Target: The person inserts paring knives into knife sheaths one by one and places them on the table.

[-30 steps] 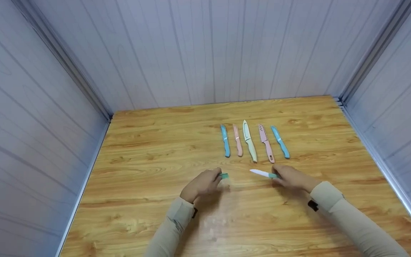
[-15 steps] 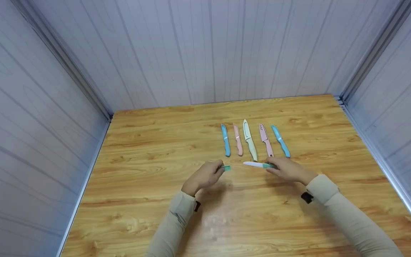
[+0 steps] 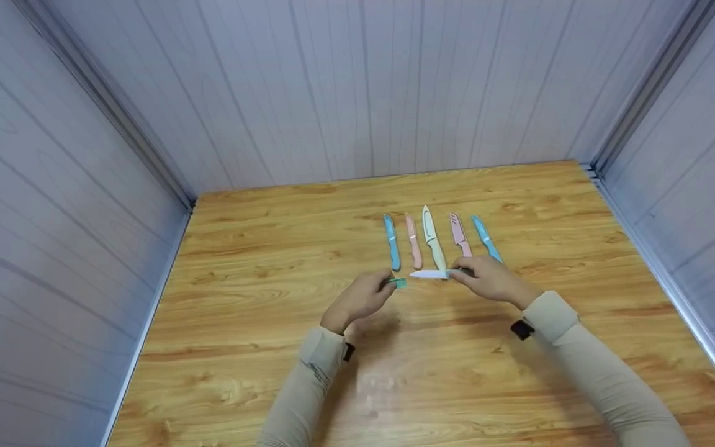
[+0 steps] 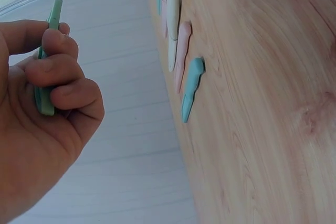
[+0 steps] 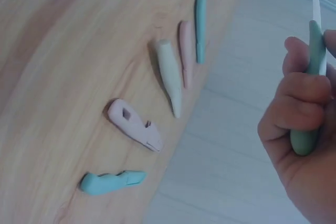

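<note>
My right hand (image 3: 491,279) grips the green handle of a paring knife (image 3: 430,274), its white blade bare and pointing left. Curled fingers wrap that handle (image 5: 316,45) in the right wrist view. Opposite it, my left hand (image 3: 360,297) holds a green blade sheath (image 3: 400,282), partly hidden by the fingers and thumb. The blade tip is close to the sheath's end in the head view. In the left wrist view the white blade lines up with the top of the green sheath (image 4: 54,14). Both pieces are held above the wooden table.
Behind the hands lies a row of sheathed knives: a blue knife (image 3: 392,243), a pink knife (image 3: 414,242), a larger cream knife (image 3: 433,239), a lilac-pink knife (image 3: 459,234) and another blue knife (image 3: 485,236). Pale panel walls (image 3: 332,93) enclose the wooden table (image 3: 258,248).
Both hands have moved forward toward the row of knives. My right hand has also shifted left, bringing the blade tip close to the sheath in my left hand.
</note>
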`<state>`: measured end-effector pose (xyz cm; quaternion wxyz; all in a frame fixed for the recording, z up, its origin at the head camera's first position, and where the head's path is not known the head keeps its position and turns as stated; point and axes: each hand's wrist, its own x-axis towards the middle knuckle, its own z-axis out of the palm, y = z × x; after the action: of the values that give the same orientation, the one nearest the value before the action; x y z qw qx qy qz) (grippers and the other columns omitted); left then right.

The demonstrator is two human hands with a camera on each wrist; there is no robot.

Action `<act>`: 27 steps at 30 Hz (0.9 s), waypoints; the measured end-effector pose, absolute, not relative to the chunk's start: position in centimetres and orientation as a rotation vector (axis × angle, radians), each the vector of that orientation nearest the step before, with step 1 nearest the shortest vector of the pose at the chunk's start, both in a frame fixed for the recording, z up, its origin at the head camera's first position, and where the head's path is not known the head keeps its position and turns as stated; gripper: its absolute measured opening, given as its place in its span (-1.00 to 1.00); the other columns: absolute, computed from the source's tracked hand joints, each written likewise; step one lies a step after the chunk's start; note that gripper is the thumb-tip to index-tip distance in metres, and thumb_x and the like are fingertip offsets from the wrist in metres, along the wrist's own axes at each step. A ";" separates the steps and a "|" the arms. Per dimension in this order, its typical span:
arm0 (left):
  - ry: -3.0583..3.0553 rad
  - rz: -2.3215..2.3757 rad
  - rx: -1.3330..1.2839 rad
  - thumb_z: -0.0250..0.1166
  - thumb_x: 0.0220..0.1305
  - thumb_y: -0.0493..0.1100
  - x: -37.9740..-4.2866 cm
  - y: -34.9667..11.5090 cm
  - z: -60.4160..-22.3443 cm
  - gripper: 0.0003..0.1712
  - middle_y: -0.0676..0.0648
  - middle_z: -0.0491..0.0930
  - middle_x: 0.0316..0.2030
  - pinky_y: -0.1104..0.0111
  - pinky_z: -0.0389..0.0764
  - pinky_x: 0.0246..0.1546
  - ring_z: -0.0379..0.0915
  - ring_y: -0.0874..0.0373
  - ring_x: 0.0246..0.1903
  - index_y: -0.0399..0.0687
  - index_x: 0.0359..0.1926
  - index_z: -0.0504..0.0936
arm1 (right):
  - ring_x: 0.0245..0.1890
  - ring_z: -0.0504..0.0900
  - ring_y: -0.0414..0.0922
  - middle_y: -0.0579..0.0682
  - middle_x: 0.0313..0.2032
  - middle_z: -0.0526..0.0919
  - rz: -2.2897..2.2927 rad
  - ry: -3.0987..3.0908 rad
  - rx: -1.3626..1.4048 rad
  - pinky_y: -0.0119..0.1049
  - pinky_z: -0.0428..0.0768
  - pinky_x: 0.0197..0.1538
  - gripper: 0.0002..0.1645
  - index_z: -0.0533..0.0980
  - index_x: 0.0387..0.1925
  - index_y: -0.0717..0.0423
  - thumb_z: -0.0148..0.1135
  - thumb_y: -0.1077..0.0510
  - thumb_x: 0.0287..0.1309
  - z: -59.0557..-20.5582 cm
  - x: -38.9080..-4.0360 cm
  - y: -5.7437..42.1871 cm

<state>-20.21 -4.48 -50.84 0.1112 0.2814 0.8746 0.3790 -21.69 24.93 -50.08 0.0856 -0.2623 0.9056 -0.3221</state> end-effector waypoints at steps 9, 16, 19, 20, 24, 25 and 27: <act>2.600 1.090 0.848 -0.05 0.48 -0.13 -20.3 -4.2 -50.7 -0.80 0.08 0.28 -0.58 0.43 0.23 -0.55 0.14 0.25 -0.63 -0.06 -0.31 0.43 | -0.62 0.33 -0.23 -0.07 -0.52 0.57 -0.938 2.717 -0.834 -0.30 0.34 -0.51 -0.73 0.58 -0.30 0.00 0.03 -0.01 0.38 -49.8 -21.9 24.2; 2.580 1.124 0.848 -0.05 0.47 -0.17 -20.3 -4.0 -50.7 -0.78 0.09 0.27 -0.58 0.44 0.23 -0.55 0.14 0.27 -0.63 -0.15 -0.29 0.45 | -0.58 0.43 -0.24 -0.15 -0.40 0.63 -0.923 2.707 -0.876 -0.28 0.43 -0.46 -0.68 0.62 -0.21 0.00 0.03 -0.07 0.37 -49.4 -21.8 23.9; 2.582 1.124 0.855 -0.04 0.47 -0.16 -20.3 -4.0 -50.7 -0.80 0.09 0.25 -0.59 0.44 0.22 -0.55 0.13 0.27 -0.64 -0.11 -0.31 0.43 | -0.52 0.50 -0.26 -0.09 -0.35 0.67 -0.909 2.702 -0.899 -0.26 0.49 -0.41 -0.64 0.64 -0.18 0.02 0.03 -0.09 0.36 -49.2 -21.9 23.8; 2.586 1.117 0.858 -0.03 0.47 -0.16 -20.3 -4.0 -50.7 -0.80 0.09 0.25 -0.59 0.44 0.22 -0.55 0.13 0.27 -0.64 -0.09 -0.32 0.42 | -0.51 0.52 -0.26 -0.06 -0.34 0.68 -0.907 2.700 -0.907 -0.26 0.50 -0.39 -0.63 0.65 -0.18 0.03 0.03 -0.09 0.36 -49.2 -21.9 23.8; 2.597 1.085 0.883 -0.01 0.47 -0.13 -20.3 -4.0 -50.7 -0.80 0.10 0.24 -0.59 0.44 0.22 -0.54 0.13 0.27 -0.62 -0.09 -0.31 0.42 | -0.48 0.54 -0.27 -0.05 -0.32 0.69 -0.896 2.691 -0.926 -0.25 0.53 -0.35 -0.64 0.67 -0.19 0.03 0.04 -0.08 0.36 -49.0 -22.0 23.7; 2.600 1.080 0.890 -0.01 0.47 -0.12 -20.3 -4.1 -50.7 -0.80 0.10 0.24 -0.59 0.44 0.22 -0.54 0.14 0.27 -0.62 -0.09 -0.31 0.42 | -0.49 0.54 -0.27 -0.06 -0.33 0.69 -0.891 2.690 -0.931 -0.25 0.52 -0.36 -0.64 0.67 -0.20 0.02 0.04 -0.07 0.36 -49.0 -22.0 23.7; 2.603 1.080 0.898 -0.01 0.47 -0.12 -20.2 -4.1 -50.7 -0.80 0.10 0.25 -0.58 0.44 0.23 -0.54 0.15 0.27 -0.61 -0.09 -0.31 0.42 | -0.52 0.52 -0.27 -0.07 -0.34 0.69 -0.880 2.688 -0.942 -0.26 0.51 -0.37 -0.65 0.68 -0.21 0.01 0.05 -0.07 0.36 -48.9 -22.0 23.6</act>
<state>-20.22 -4.05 -50.68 0.0919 0.3025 0.8762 0.3636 -22.01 23.61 -48.93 0.0801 -0.3149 0.8988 -0.2943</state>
